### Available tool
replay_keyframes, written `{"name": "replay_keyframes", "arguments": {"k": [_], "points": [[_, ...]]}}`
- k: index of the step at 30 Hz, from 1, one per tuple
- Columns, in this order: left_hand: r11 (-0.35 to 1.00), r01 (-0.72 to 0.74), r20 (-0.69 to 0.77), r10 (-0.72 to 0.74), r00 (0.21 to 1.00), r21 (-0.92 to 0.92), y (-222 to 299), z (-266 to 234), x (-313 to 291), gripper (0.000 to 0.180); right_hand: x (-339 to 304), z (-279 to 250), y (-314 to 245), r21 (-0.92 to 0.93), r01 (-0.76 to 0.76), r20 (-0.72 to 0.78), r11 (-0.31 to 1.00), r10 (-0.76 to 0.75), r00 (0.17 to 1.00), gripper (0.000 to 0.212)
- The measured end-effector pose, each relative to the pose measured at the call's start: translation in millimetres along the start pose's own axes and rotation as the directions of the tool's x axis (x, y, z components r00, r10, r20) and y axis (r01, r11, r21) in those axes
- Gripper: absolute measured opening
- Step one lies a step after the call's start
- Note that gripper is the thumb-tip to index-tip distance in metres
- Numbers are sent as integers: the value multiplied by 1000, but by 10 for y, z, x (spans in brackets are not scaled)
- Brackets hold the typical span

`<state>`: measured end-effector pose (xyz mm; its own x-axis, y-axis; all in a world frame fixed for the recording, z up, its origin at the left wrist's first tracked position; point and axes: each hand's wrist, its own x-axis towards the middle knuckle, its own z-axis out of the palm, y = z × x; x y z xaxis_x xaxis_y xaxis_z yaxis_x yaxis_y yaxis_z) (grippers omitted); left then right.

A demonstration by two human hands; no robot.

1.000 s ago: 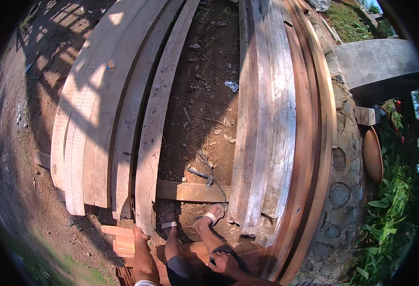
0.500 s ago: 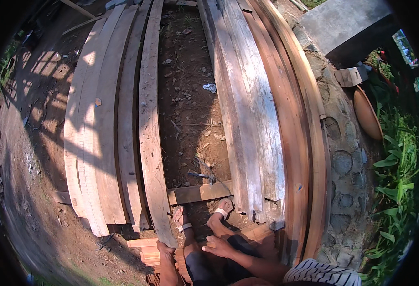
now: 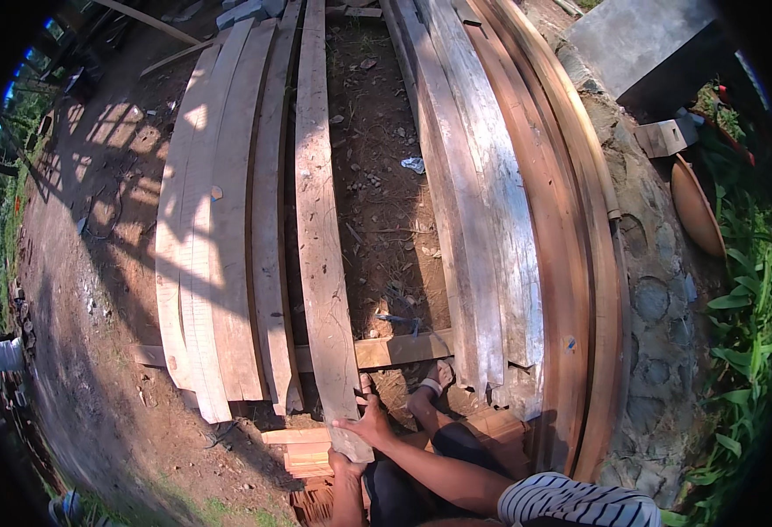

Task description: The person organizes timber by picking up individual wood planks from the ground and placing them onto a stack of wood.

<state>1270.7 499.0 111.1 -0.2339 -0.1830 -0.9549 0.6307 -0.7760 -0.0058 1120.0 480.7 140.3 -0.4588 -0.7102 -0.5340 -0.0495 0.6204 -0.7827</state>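
A long wooden plank (image 3: 322, 237) runs away from me, its near end between my legs and the other boards. My left hand (image 3: 345, 465) grips the plank's near end from below on its left side, fingers mostly hidden under the wood. Higher up, my right hand (image 3: 370, 427) holds the right edge, its thumb lying across the top face. The plank rests over a wooden crosspiece (image 3: 403, 350), which lies across the ground.
Several planks (image 3: 219, 220) lie side by side at the left. Weathered boards (image 3: 482, 220) and brown beams (image 3: 561, 263) are stacked at the right, beside a stone wall (image 3: 649, 351). A hammer-like tool (image 3: 408, 322) is near the crosspiece. Thin wood pieces (image 3: 302, 448) lie below my left hand.
My right hand has come from over my leg onto the plank's edge. The plank has shifted right, widening its gap from the left boards. My view has also turned slightly.
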Motion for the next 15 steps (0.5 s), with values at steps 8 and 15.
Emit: {"name": "replay_keyframes", "arguments": {"k": [8,15], "points": [[992,-73,122,60,991,104,-327,176,199,54,-170,-253,-138,-162,-128,-30,979,124,992,66],[989,41,149,-62,987,140,-1226,809,73,51,-246,-1233,207,-131,-124,-110,984,110,988,57]]}}
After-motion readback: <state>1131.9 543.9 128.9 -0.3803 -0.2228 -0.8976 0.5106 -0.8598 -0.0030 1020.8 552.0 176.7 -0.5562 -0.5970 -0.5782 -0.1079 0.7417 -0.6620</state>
